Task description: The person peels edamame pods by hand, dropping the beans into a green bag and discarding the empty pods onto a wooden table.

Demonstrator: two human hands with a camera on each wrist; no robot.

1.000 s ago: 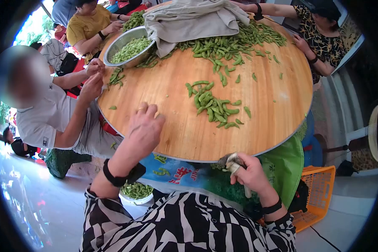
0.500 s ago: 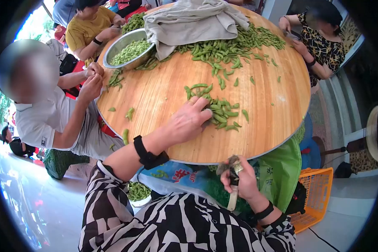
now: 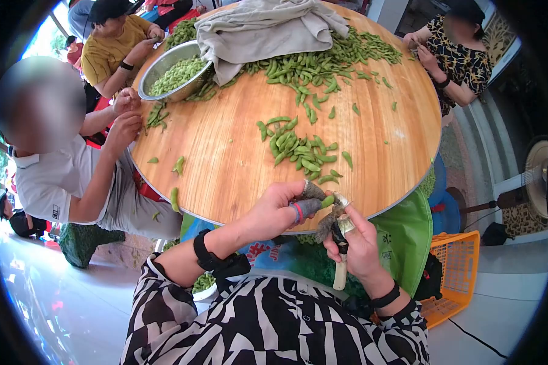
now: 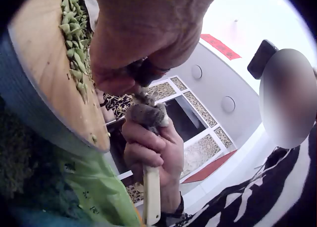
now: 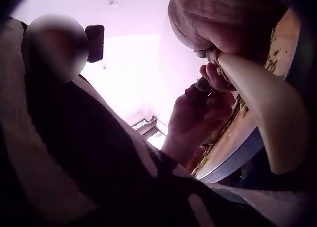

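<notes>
Close over the table's near edge in the head view, my left hand pinches a green soybean pod between thumb and forefinger, both in grey finger covers. Its tip meets the fingertips of my right hand. That right hand grips a tool with a cream handle pointing down toward my lap; its working end is hidden by the fingers. Dark grey, worn covers wrap some right fingertips too. In the right wrist view the handle looms large. A small pile of pods lies just beyond my hands.
A large pod heap lies on the round wooden table, partly under a grey cloth. A metal bowl holds shelled beans. Other people sit around. An orange crate stands at right by a green bag.
My left hand went from the table's left side to the small pile, then came back to the right hand with a pod. Several pods now lie at the table's left edge.
</notes>
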